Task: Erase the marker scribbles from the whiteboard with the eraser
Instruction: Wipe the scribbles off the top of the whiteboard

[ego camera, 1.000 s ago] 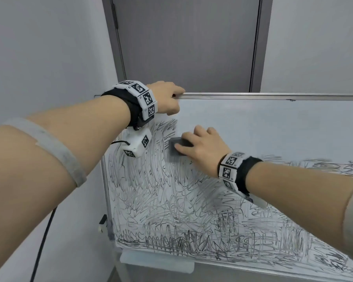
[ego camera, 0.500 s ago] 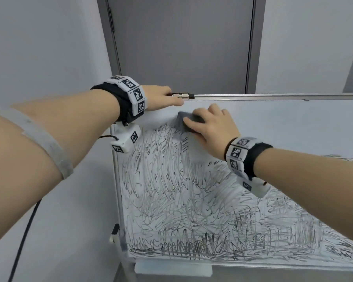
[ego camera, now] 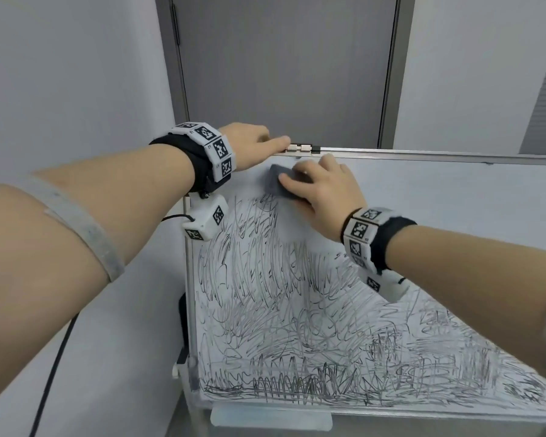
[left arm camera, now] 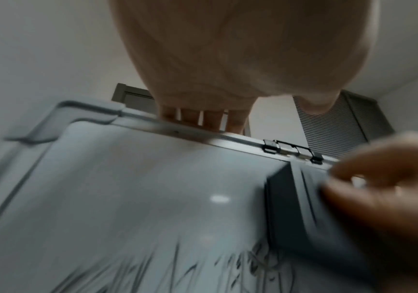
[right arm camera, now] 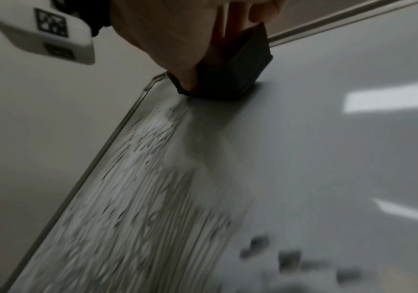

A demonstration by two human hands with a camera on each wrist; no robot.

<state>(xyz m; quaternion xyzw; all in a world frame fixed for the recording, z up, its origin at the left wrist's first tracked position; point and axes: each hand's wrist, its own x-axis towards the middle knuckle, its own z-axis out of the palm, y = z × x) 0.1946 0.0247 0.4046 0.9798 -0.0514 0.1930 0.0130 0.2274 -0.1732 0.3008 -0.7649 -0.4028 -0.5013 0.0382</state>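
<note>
Head cam shows the right hand [ego camera: 320, 187] gripping the eraser [ego camera: 276, 183], fingers on top and thumb curled round its side, w/ the pad flat on the board [ego camera: 454, 200] right up near the top rail [ego camera: 423, 154]. Left hand [ego camera: 249, 145] is hooked over that rail near the top left corner, fingers curled behind it, so it's holding the board steady. Scribbles [ego camera: 297, 326] cover most of the lower left part & run down to the bottom edge; the top strip and the right side look wiped. So I'd say the job is maybe a third done, and the step now is wiping the top edge of the black mess. To do it well: keep the pad flat, not tipped on a corner, & press evenly. Pull down in long straight rows, each row a bit over the last one, so no thin lines get missed. Work from the clean part into the dirty part. Keep the left hand tight on the rail bc a hard push could rock or roll the board. Thick dark marks along the bottom will prob need more than one pass. Wrist cams are blurry, but the right one shows the pad touching the board w/ a clean patch just below it.
</note>
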